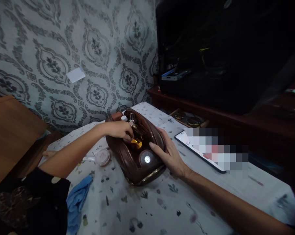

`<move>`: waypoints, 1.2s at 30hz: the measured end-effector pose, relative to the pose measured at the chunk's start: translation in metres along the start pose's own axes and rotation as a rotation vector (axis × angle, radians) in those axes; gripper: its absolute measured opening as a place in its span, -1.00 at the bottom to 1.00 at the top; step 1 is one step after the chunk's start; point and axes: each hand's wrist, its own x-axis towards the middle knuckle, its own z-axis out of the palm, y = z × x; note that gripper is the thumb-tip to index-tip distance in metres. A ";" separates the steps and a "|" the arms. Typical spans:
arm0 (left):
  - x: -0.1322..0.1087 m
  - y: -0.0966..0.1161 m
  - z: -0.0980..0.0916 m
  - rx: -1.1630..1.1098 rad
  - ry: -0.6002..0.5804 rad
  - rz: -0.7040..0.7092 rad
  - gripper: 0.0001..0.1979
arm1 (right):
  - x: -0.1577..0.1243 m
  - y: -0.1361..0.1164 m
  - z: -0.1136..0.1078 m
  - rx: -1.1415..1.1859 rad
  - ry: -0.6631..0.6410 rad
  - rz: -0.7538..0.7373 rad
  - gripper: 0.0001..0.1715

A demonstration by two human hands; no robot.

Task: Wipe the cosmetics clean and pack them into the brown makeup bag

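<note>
Blue cloth: bunched up at near left (79,199), right by the other person's black dotted sleeve (49,192)
Tablecloth: white with tiny plants and rainbows (169,213) – bag, compact and phone all sit on it
My right hand: gripping the right side of the bag (170,156), thumb over the edge of the opening, the other fingers mostly hidden
My left hand: out of frame, so can't tell what its fingers are up to
Brown bag: middle of the table (136,174), unzipped and gaping, gold-toned zip teeth along the edge
Round disc: bright little spot at the near end of the bag (147,159), just below the thumb
Other person's hand: reaching in from the left (124,130), fingers curled down inside the bag – can't tell if they've got hold of anything
Bag contents: shiny yellow item (137,143) just by those curled fingers, silver-topped bottle (132,118) and white cap (124,118) further back
Compact: round, clear-ish (102,157), just left of the bag
Phone: lying right of the bag (198,150), screen lit, partly pixelated
Open box: roundish bits inside (205,124), beyond the phone
Back: big dark screen (223,58) on the right, patterned wallpaper (96,45) on the left
</note>
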 end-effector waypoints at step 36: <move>0.016 -0.012 0.008 0.098 0.480 -0.554 -0.73 | 0.003 0.005 -0.002 -0.038 0.005 -0.009 -0.29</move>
